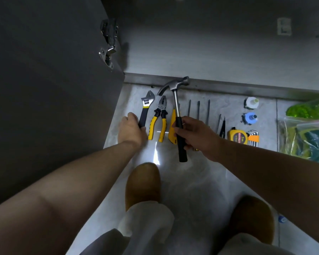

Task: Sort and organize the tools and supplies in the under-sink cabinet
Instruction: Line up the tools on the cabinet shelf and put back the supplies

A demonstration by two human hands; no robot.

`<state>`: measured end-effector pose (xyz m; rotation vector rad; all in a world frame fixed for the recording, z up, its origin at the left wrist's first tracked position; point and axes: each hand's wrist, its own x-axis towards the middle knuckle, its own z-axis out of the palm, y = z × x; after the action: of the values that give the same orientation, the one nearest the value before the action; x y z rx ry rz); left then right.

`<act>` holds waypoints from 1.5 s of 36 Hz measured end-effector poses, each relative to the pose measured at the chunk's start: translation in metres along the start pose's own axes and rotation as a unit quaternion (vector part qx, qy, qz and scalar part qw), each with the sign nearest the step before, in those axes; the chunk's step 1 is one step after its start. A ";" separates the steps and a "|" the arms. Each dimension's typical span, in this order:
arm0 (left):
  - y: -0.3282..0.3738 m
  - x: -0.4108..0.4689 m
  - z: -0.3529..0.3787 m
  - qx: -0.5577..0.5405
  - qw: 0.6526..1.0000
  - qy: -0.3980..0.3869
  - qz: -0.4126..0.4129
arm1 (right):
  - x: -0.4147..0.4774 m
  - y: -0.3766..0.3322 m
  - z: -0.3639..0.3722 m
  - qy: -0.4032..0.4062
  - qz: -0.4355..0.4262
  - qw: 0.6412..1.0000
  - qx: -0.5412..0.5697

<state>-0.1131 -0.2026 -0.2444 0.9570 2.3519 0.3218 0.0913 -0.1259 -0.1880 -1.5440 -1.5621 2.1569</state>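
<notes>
Tools lie in a row on the pale floor in front of the cabinet. My right hand grips the black handle of a claw hammer, whose steel head points toward the cabinet's base. My left hand holds the black handle of an adjustable wrench at the row's left end. Between them lie yellow-handled pliers and a yellow utility knife, partly hidden by the hammer. Several screwdrivers lie behind my right hand.
The open cabinet door stands at left with its hinge. To the right lie tweezers, a yellow tape measure, hex keys, two small bottles and plastic bags. My slippered feet stand below.
</notes>
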 end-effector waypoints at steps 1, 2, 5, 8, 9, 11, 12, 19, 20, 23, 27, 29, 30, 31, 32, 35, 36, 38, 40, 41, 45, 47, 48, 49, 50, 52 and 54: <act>0.001 0.000 0.000 0.011 1.000 0.002 -0.001 | 0.000 0.001 -0.001 -0.003 0.001 1.000 -0.002; 0.002 0.000 -0.001 0.018 1.000 0.002 -0.005 | 0.000 0.002 -0.001 -0.005 0.003 1.000 -0.007; 0.006 0.004 -0.002 0.020 0.999 -0.011 -0.044 | 0.000 0.004 -0.002 -0.007 0.005 1.000 -0.020; 0.011 0.008 -0.002 0.008 0.996 -0.030 -0.089 | -0.002 0.004 -0.001 -0.014 -0.002 0.999 -0.029; 0.011 0.009 -0.002 0.001 0.995 -0.035 -0.096 | -0.004 0.003 -0.001 -0.015 -0.003 0.999 -0.032; 0.009 0.006 -0.001 -0.027 0.993 -0.045 -0.103 | -0.008 0.003 0.000 -0.020 -0.005 0.999 -0.041; 0.008 0.003 -0.001 -0.052 0.992 -0.045 -0.108 | -0.012 0.002 -0.001 -0.025 -0.006 0.999 -0.046; 0.005 -0.042 -0.020 -0.357 0.915 -0.100 -0.158 | -0.045 -0.031 -0.017 -0.076 -0.006 0.993 -0.088; 0.010 -0.049 -0.026 -0.400 0.895 -0.116 -0.161 | -0.050 -0.040 -0.021 -0.081 -0.004 0.992 -0.096; 0.037 -0.069 -0.047 -0.492 0.842 -0.148 -0.166 | -0.066 -0.071 -0.029 -0.080 0.020 0.989 -0.123; 0.082 -0.089 -0.084 -0.549 0.799 -0.196 -0.145 | -0.091 -0.111 -0.036 -0.024 0.039 0.986 -0.163; 0.104 -0.102 -0.107 -0.560 0.783 -0.247 -0.110 | -0.107 -0.131 -0.041 0.008 0.034 0.983 -0.181; 0.115 -0.108 -0.118 -0.560 0.777 -0.275 -0.087 | -0.116 -0.140 -0.044 0.021 0.030 0.983 -0.182; 0.125 -0.114 -0.129 -0.556 0.773 -0.301 -0.062 | -0.124 -0.149 -0.047 0.036 0.024 0.983 -0.176; 0.135 -0.120 -0.140 -0.548 0.771 -0.322 -0.038 | -0.134 -0.156 -0.050 0.055 0.015 0.984 -0.166; 0.164 -0.140 -0.173 -0.514 0.773 -0.370 0.019 | -0.160 -0.174 -0.054 0.105 -0.017 0.988 -0.111; 0.174 -0.146 -0.184 -0.505 0.771 -0.387 0.039 | -0.167 -0.179 -0.055 0.112 -0.024 0.990 -0.080; 0.192 -0.158 -0.203 -0.484 0.765 -0.419 0.077 | -0.183 -0.188 -0.056 0.121 -0.032 0.992 -0.018; 0.208 -0.164 -0.215 -0.458 0.767 -0.435 0.112 | -0.191 -0.195 -0.054 0.124 -0.042 0.991 0.034; 0.217 -0.169 -0.220 -0.443 0.774 -0.435 0.127 | -0.196 -0.198 -0.054 0.128 -0.053 0.988 0.061; 0.249 -0.199 -0.232 -0.357 0.831 -0.399 0.154 | -0.215 -0.202 -0.051 0.177 -0.095 0.970 0.140; 0.259 -0.210 -0.232 -0.336 0.854 -0.366 0.154 | -0.219 -0.198 -0.050 0.200 -0.101 0.965 0.138; 0.263 -0.214 -0.230 -0.337 0.860 -0.351 0.155 | -0.220 -0.196 -0.050 0.211 -0.104 0.963 0.135; 0.265 -0.218 -0.229 -0.338 0.864 -0.339 0.158 | -0.221 -0.193 -0.051 0.222 -0.105 0.960 0.130; 0.267 -0.222 -0.227 -0.335 0.868 -0.330 0.162 | -0.223 -0.191 -0.051 0.232 -0.106 0.959 0.120; 0.269 -0.226 -0.222 -0.337 0.870 -0.320 0.166 | -0.227 -0.186 -0.054 0.241 -0.107 0.959 0.101; 0.268 -0.227 -0.218 -0.350 0.864 -0.317 0.174 | -0.229 -0.183 -0.056 0.231 -0.113 0.962 0.095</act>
<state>0.0395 -0.1710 0.1388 0.9157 1.2947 0.7982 0.1608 -0.1260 0.1028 -1.5691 -1.2642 1.6187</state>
